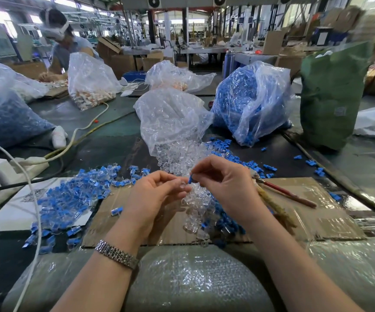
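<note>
My left hand (157, 194) pinches a small clear plastic shell (183, 184) above a cardboard sheet (312, 219). My right hand (224, 183) pinches a small blue plastic insert (190, 178) right beside the shell; the two pieces almost touch. Beneath the hands lies a heap of clear shells (195, 206) spilling from a clear bag (170, 118). Loose blue inserts (222, 147) lie to the right of that heap. A pile of joined blue-and-clear pieces (69, 199) lies to the left.
A bag of blue inserts (249, 97) and a green sack (330, 95) stand at the back right. A red-handled brush (287, 194) lies on the cardboard. White cables (33, 206) and a power strip (29, 164) are at the left. Another person (67, 43) works at the far left.
</note>
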The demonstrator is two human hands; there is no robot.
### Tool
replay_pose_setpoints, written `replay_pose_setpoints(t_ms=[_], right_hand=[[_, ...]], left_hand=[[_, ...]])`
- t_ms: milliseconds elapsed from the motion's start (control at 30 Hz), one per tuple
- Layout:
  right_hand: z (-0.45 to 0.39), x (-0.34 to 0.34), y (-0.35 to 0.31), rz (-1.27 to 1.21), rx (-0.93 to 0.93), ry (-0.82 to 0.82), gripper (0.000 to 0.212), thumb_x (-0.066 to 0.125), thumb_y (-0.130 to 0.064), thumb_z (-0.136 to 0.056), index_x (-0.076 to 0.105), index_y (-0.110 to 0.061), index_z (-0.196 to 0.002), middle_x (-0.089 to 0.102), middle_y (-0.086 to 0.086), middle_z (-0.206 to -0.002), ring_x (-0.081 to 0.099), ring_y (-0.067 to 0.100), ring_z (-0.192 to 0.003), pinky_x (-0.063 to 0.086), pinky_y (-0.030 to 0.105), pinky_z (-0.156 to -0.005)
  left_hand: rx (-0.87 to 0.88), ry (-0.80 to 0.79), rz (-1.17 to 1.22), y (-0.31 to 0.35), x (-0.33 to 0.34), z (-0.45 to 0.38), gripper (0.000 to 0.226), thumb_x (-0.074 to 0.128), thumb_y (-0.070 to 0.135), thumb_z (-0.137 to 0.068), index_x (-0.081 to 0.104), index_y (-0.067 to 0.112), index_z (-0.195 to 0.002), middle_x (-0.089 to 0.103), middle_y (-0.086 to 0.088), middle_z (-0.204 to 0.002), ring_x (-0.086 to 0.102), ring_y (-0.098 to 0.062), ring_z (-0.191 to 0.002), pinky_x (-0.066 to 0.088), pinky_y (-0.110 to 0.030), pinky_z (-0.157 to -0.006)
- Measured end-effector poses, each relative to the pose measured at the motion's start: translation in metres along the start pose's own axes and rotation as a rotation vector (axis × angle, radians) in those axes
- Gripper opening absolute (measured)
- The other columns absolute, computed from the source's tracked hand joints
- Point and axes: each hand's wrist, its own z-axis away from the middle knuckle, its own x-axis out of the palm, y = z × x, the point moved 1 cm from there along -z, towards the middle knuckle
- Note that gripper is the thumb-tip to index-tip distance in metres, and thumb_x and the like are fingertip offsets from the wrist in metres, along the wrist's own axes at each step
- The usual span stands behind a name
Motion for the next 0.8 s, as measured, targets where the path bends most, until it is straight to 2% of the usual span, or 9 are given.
replay_pose_setpoints(t_ms=[167,267,333,400,500,633,800], right_hand=[[0.006,0.011,-0.012,0.247,-0.181,-0.040,0.010,0.075,-0.011,-0.089,0.070,-0.018,-0.095,0.070,-0.011,-0.086,0.069,0.009,-0.081,0.058,0.034,-0.076],[0.008,0.012,-0.014,0.352,-0.218,-0.034,0.007,0.073,-0.014,-0.091,0.069,-0.018,-0.095,0.068,-0.012,-0.088,0.066,0.011,-0.079,0.057,0.037,-0.074],[0.007,0.010,-0.014,0.374,-0.224,-0.019,0.006,0.072,-0.015,-0.091,0.068,-0.017,-0.095,0.068,-0.012,-0.088,0.066,0.011,-0.078,0.057,0.037,-0.073],[0.007,0.009,-0.013,0.380,-0.216,-0.030,0.006,0.071,-0.015,-0.091,0.068,-0.017,-0.095,0.068,-0.011,-0.088,0.066,0.010,-0.079,0.058,0.036,-0.073],[0.007,0.006,-0.012,0.300,-0.161,-0.040,0.008,0.072,-0.011,-0.091,0.068,-0.016,-0.096,0.070,-0.010,-0.088,0.068,0.011,-0.082,0.058,0.036,-0.075],[0.007,0.001,-0.012,0.181,-0.093,-0.013,0.011,0.074,-0.007,-0.090,0.069,-0.016,-0.094,0.070,-0.011,-0.084,0.068,0.009,-0.081,0.057,0.034,-0.075],[0.007,0.002,-0.011,0.156,-0.057,-0.053,0.013,0.074,-0.010,-0.089,0.068,-0.018,-0.098,0.070,-0.012,-0.088,0.069,0.007,-0.087,0.058,0.034,-0.080]], left_hand=[[-0.029,-0.006,0.056,-0.002,-0.001,-0.001,0.007,0.066,0.001,-0.092,0.065,-0.005,-0.097,0.076,-0.020,-0.086,0.077,-0.027,-0.084,0.061,-0.027,-0.070],[-0.048,-0.039,0.093,-0.002,-0.001,-0.001,0.014,0.068,0.003,-0.090,0.066,-0.007,-0.098,0.076,-0.021,-0.088,0.077,-0.025,-0.083,0.061,-0.025,-0.069],[-0.061,-0.077,0.116,-0.002,-0.002,-0.001,0.026,0.073,0.011,-0.084,0.068,-0.007,-0.102,0.076,-0.021,-0.093,0.077,-0.024,-0.084,0.061,-0.024,-0.069],[-0.075,-0.120,0.125,-0.001,-0.004,-0.001,0.033,0.077,0.014,-0.078,0.072,-0.005,-0.104,0.076,-0.023,-0.101,0.076,-0.025,-0.088,0.061,-0.024,-0.072],[-0.084,-0.172,0.146,-0.001,-0.004,-0.001,0.027,0.076,0.003,-0.073,0.079,-0.001,-0.099,0.075,-0.025,-0.106,0.076,-0.029,-0.097,0.060,-0.024,-0.076],[-0.061,-0.217,0.101,-0.002,-0.004,0.000,0.033,0.079,0.002,-0.072,0.079,0.003,-0.104,0.074,-0.023,-0.110,0.074,-0.030,-0.103,0.059,-0.024,-0.080],[-0.066,-0.167,0.079,-0.002,-0.006,-0.001,0.026,0.077,0.002,-0.073,0.080,0.005,-0.099,0.076,-0.022,-0.105,0.076,-0.031,-0.097,0.060,-0.023,-0.075]])
